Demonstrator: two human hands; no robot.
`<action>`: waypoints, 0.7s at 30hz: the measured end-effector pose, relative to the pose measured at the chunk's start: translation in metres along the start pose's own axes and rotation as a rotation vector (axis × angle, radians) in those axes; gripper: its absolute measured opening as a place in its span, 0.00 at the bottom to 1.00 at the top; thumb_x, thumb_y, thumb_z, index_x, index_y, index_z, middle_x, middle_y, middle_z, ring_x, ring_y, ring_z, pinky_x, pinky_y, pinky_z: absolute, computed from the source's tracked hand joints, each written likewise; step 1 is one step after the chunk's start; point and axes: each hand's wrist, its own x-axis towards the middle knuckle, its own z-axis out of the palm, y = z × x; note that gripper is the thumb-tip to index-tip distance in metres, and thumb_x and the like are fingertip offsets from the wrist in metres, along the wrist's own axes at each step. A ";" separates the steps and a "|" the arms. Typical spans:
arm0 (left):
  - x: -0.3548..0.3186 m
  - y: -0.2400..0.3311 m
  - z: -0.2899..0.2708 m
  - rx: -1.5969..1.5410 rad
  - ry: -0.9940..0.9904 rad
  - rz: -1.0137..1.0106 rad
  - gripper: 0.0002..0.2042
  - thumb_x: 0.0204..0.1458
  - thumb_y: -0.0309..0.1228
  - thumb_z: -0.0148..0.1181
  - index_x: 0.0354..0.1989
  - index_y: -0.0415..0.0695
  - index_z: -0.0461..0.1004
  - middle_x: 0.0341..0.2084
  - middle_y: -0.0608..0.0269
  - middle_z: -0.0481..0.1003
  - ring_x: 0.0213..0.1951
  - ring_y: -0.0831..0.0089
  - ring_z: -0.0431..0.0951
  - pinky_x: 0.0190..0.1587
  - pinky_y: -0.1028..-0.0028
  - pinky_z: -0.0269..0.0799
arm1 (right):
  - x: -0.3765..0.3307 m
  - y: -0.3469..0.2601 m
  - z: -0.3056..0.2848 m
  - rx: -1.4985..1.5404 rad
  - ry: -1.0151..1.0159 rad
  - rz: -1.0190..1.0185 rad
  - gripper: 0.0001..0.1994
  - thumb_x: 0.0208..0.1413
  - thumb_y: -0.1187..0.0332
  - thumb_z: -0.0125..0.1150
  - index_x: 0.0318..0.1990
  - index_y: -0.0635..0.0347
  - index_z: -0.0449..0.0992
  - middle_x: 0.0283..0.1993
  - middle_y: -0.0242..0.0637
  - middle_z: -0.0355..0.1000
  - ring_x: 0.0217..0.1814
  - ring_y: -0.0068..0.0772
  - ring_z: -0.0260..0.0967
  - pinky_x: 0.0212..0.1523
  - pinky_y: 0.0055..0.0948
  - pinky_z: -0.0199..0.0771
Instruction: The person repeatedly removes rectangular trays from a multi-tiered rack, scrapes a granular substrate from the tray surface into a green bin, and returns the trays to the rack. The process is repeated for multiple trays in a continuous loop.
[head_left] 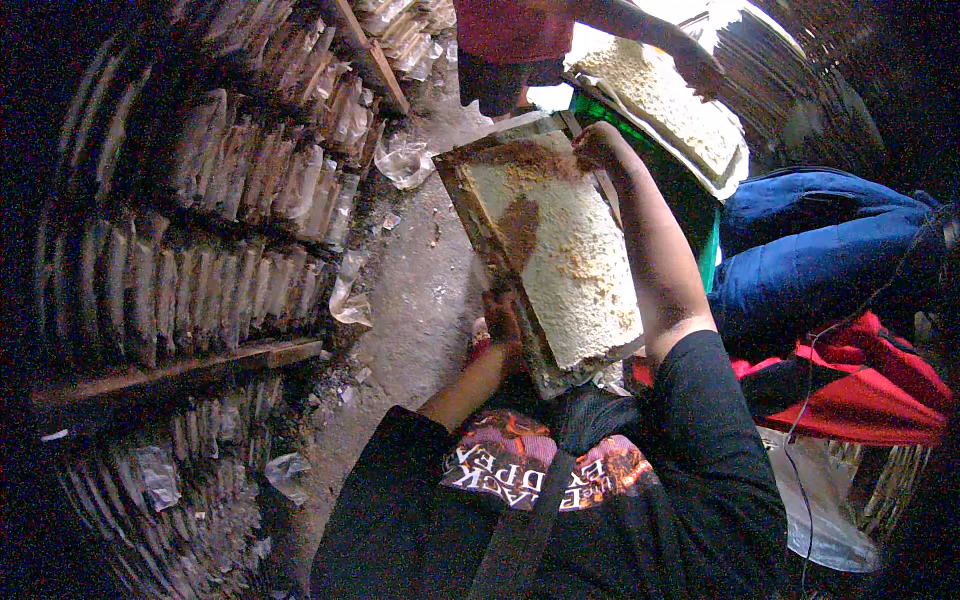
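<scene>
**Wooden-edged tray [457, 186] bearing a pale, crumbly slab [578, 255]**

The tray is in front of your chest, above the floor [408, 275]. Your left hand [503, 316] grips its left edge; your right hand [600, 147] is curled at its far right corner, its hold impossible to tell. Brown crumbs [535, 157] lie across the far end. Beyond, a co-worker's hand [698, 72] is over a second pale mass [668, 100].

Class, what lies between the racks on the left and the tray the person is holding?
Between racks and tray, the head view shows grey floor and crumpled clear plastic.
</scene>
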 end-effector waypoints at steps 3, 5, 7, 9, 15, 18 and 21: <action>0.011 -0.009 0.004 0.030 0.019 0.047 0.19 0.47 0.38 0.48 0.45 0.40 0.58 0.41 0.54 0.65 0.42 0.62 0.66 0.45 0.66 0.63 | -0.016 0.021 0.005 -0.162 -0.065 0.066 0.04 0.43 0.73 0.57 0.28 0.62 0.73 0.19 0.33 0.68 0.19 0.25 0.65 0.22 0.29 0.68; 0.015 -0.013 0.006 0.050 0.037 0.086 0.20 0.47 0.38 0.48 0.45 0.40 0.57 0.41 0.54 0.65 0.42 0.62 0.66 0.45 0.66 0.63 | -0.053 0.005 0.011 -0.103 -0.139 0.090 0.05 0.45 0.74 0.57 0.30 0.64 0.73 0.20 0.33 0.68 0.19 0.25 0.66 0.23 0.27 0.72; 0.016 -0.012 0.007 0.078 0.030 0.102 0.20 0.47 0.38 0.48 0.45 0.40 0.57 0.42 0.54 0.65 0.42 0.62 0.66 0.45 0.66 0.63 | -0.073 0.011 0.006 0.106 -0.164 0.118 0.07 0.47 0.74 0.56 0.33 0.68 0.72 0.21 0.38 0.69 0.20 0.30 0.69 0.24 0.28 0.74; 0.017 -0.013 0.004 0.096 0.032 0.114 0.20 0.47 0.39 0.47 0.46 0.40 0.57 0.42 0.54 0.65 0.43 0.61 0.66 0.45 0.66 0.63 | -0.093 0.006 0.005 0.026 -0.141 0.106 0.09 0.47 0.74 0.56 0.36 0.69 0.71 0.24 0.41 0.71 0.23 0.29 0.70 0.26 0.27 0.74; 0.029 -0.024 -0.001 0.193 0.068 0.184 0.20 0.47 0.39 0.47 0.46 0.40 0.57 0.42 0.53 0.65 0.43 0.61 0.66 0.45 0.66 0.63 | -0.145 0.003 0.009 -0.120 -0.156 0.150 0.14 0.48 0.74 0.54 0.42 0.72 0.70 0.28 0.41 0.72 0.25 0.29 0.71 0.28 0.26 0.76; 0.025 -0.022 0.005 0.058 -0.021 0.050 0.21 0.47 0.41 0.47 0.47 0.41 0.58 0.43 0.53 0.65 0.43 0.60 0.66 0.45 0.64 0.63 | -0.157 0.041 -0.004 -0.287 -0.149 0.019 0.13 0.46 0.66 0.58 0.38 0.63 0.74 0.28 0.39 0.74 0.28 0.27 0.72 0.32 0.27 0.72; -0.018 0.032 0.032 -0.258 -0.200 -0.273 0.23 0.46 0.46 0.44 0.48 0.46 0.61 0.43 0.54 0.67 0.43 0.56 0.67 0.45 0.60 0.65 | -0.175 0.074 -0.010 -0.244 -0.157 0.021 0.14 0.47 0.68 0.57 0.41 0.65 0.72 0.28 0.39 0.73 0.28 0.26 0.71 0.31 0.25 0.73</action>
